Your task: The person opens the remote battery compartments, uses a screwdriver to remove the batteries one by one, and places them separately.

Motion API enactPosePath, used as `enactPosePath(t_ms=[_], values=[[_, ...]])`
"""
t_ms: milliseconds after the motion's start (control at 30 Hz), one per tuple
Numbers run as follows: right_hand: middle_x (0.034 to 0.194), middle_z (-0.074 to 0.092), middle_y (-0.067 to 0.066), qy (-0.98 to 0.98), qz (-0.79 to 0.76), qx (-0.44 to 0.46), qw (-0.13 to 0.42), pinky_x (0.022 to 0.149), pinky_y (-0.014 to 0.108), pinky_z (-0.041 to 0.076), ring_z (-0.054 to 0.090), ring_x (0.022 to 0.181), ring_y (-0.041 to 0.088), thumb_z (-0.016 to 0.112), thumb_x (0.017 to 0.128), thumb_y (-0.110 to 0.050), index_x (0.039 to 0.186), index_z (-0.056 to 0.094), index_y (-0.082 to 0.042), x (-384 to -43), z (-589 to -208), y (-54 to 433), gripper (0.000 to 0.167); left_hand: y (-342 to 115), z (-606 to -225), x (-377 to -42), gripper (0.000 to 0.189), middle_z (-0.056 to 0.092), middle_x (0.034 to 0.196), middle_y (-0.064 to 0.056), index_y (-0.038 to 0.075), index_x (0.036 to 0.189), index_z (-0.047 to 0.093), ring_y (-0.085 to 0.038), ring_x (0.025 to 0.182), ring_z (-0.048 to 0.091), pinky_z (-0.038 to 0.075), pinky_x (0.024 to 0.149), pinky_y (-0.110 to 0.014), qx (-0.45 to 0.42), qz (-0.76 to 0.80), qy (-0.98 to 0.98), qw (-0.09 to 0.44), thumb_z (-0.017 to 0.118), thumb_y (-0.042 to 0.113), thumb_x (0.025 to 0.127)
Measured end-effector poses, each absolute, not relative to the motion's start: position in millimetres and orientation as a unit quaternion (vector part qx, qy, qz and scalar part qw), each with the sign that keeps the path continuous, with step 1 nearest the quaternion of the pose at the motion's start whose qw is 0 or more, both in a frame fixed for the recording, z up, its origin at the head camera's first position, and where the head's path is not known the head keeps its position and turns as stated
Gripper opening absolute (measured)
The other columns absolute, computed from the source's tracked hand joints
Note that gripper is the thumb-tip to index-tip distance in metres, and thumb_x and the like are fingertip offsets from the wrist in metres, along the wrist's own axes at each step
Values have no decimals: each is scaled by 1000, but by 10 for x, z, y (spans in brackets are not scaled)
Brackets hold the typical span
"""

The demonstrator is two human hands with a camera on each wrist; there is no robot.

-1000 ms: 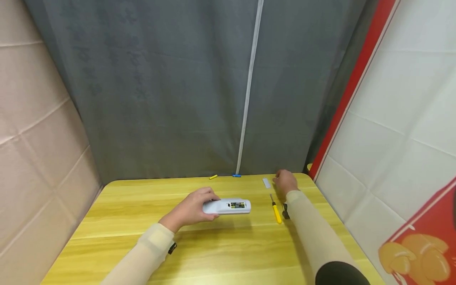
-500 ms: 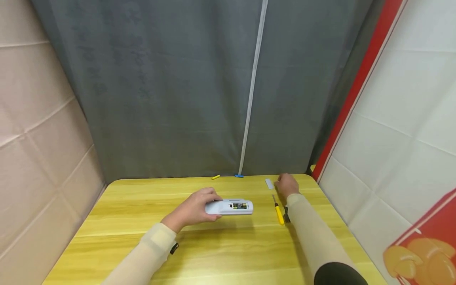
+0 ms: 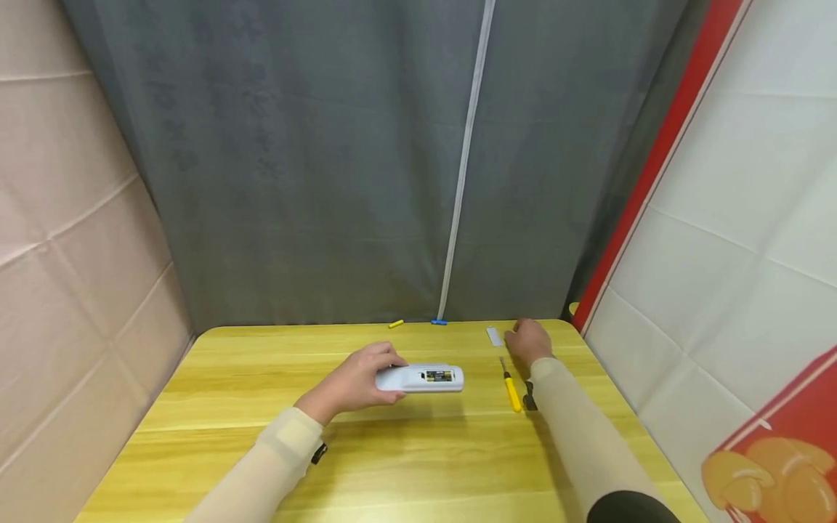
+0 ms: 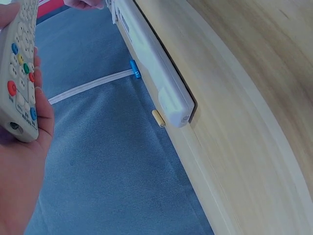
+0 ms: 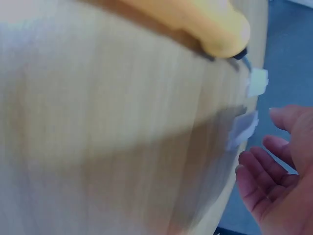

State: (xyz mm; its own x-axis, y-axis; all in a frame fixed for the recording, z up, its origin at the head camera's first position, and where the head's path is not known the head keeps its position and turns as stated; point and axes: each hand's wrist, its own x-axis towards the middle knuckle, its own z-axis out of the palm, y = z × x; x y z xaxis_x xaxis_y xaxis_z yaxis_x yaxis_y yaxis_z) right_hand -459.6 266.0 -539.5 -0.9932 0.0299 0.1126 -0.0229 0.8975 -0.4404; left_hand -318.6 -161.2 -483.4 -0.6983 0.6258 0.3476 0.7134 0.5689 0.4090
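My left hand (image 3: 356,381) grips a white remote control (image 3: 408,378) above the table; the open battery compartment, with batteries inside, faces up. Its coloured buttons show in the left wrist view, where the remote (image 4: 20,73) stands at the left edge. My right hand (image 3: 528,341) is low at the table's far right, beside a small white cover (image 3: 493,336). In the right wrist view its fingers (image 5: 261,169) curl loosely, the thumb apart, with nothing visible between them. A pale piece (image 5: 243,129) lies close to the fingertips. Nearby lies a yellow-handled screwdriver (image 3: 512,392).
A yellow stick (image 3: 396,324) and a blue one (image 3: 439,322) lie along the far edge. A grey curtain (image 3: 327,181) hangs behind the wooden table (image 3: 261,378). The left wrist view also shows a long white casing (image 4: 156,68) over the tabletop.
The head view has shifted slightly, so things appear a little further right than a second ago. The left hand still holds the remote; the right hand stays beside the cover.
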Motion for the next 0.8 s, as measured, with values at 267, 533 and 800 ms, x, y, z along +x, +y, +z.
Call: enactPosePath(t_ms=[267,533,800], values=[[99,72,12,-947,302,84,71,84,47,54,62,85,28,71,109,-20,111,75,0,-4277,-5152,2453,20,-1612,-4856,-3184,40,61,110,14,21,126,79,-8,95,57,53,82,-29,-376,-276,-881,79,93,34,91],[102,72,2,-925,331,170,72,84,42,56,63,91,20,75,108,-23,109,77,-11,-3775,-4870,2126,12,-1632,-4881,-3191,40,62,111,14,21,126,79,-8,96,57,53,83,-29,-377,-277,-880,80,93,34,91],[116,69,-6,-890,358,278,42,88,43,56,66,103,21,80,105,-37,125,74,-18,-3404,-4730,1912,28,-1653,-4913,-3193,40,62,110,15,22,125,80,-8,95,58,53,81,-28,-376,-280,-879,86,94,33,90]])
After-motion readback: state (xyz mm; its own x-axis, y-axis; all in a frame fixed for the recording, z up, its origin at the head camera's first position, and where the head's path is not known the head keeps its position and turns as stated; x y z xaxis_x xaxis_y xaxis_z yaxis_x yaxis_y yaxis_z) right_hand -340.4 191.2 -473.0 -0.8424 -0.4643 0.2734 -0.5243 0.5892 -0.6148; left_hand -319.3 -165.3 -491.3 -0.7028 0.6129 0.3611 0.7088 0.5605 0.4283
